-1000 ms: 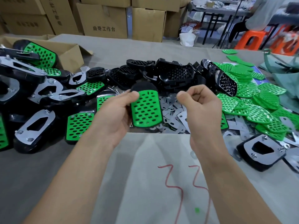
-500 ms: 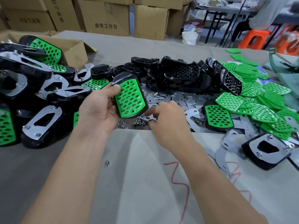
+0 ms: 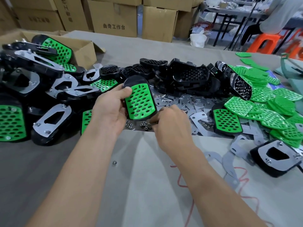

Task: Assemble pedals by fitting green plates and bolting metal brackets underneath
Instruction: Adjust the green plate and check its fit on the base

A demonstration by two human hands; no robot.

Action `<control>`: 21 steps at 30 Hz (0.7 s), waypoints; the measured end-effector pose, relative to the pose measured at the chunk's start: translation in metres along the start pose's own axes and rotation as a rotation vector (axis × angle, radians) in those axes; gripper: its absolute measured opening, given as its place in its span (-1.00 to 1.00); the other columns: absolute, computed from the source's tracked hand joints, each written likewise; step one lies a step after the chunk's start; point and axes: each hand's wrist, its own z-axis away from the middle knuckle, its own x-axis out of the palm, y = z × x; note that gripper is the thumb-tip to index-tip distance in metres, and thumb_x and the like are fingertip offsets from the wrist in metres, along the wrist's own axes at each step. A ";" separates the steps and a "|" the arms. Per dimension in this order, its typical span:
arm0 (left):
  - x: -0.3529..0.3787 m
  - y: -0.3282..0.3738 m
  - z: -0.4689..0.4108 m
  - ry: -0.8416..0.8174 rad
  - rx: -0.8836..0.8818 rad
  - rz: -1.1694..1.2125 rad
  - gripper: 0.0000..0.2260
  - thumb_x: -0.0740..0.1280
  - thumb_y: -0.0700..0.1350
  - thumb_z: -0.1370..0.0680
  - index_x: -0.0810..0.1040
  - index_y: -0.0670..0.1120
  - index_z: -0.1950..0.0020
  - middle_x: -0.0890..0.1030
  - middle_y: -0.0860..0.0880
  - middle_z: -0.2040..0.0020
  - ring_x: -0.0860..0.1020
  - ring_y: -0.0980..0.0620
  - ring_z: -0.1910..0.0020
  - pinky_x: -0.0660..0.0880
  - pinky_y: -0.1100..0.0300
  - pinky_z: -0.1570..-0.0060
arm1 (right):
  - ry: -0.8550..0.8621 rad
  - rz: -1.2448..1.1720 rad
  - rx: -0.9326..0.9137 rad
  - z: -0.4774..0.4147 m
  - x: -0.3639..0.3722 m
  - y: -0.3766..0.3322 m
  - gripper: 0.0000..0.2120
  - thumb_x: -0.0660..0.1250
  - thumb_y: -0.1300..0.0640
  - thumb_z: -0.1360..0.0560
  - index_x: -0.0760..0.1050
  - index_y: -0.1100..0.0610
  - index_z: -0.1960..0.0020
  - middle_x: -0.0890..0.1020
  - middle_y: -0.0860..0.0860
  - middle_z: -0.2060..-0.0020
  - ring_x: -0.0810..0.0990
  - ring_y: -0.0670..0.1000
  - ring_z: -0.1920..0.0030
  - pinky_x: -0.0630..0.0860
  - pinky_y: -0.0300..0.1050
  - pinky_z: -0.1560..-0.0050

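Over loose metal nuts (image 3: 144,125), perforated green-faced pedal (image 3: 139,100) within left hand (image 3: 109,109)

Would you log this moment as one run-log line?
left hand: holds pedal, green side up | right hand: fingers at loose nuts | grip unclear
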 end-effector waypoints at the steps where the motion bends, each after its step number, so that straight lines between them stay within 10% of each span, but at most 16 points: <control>1: 0.000 -0.001 0.000 -0.009 0.012 -0.011 -0.80 0.25 -0.32 -0.62 0.64 -0.13 -0.11 0.74 -0.07 0.04 0.72 -0.02 0.09 0.67 -0.04 0.04 | 0.011 -0.021 0.011 0.001 -0.001 -0.001 -0.80 0.38 0.13 -0.49 0.70 -0.10 -0.02 0.64 -0.08 0.09 0.47 0.03 -0.06 0.20 -0.11 0.11; 9: 0.005 -0.009 0.003 -0.047 0.103 -0.207 -0.73 0.29 -0.36 -0.59 0.69 -0.10 -0.14 0.75 -0.09 -0.01 0.71 -0.01 0.08 0.67 0.06 0.19 | 0.295 -0.683 0.410 0.006 -0.027 0.024 -0.90 0.38 0.16 -0.50 0.65 -0.01 0.12 0.68 -0.01 0.38 0.66 0.07 0.34 0.61 0.00 0.22; 14: 0.018 -0.018 0.009 -0.072 0.142 -0.300 -0.71 0.32 -0.38 -0.57 0.71 -0.05 -0.08 0.75 -0.05 0.03 0.69 -0.02 0.06 0.63 -0.08 -0.11 | 0.216 -1.245 0.399 0.005 -0.043 0.026 -0.76 0.34 0.28 -0.46 0.72 0.01 0.11 0.64 0.05 0.42 0.48 -0.02 0.52 0.36 -0.24 0.50; 21: 0.021 -0.022 0.014 -0.078 0.114 -0.357 -0.70 0.34 -0.37 -0.57 0.68 -0.11 -0.23 0.75 -0.09 -0.05 0.70 -0.11 -0.08 0.58 -0.16 -0.23 | -0.012 -1.242 0.499 0.005 -0.048 0.038 -0.67 0.25 0.35 -0.53 0.73 0.04 0.08 0.49 0.05 0.39 0.31 -0.04 0.43 0.27 -0.30 0.43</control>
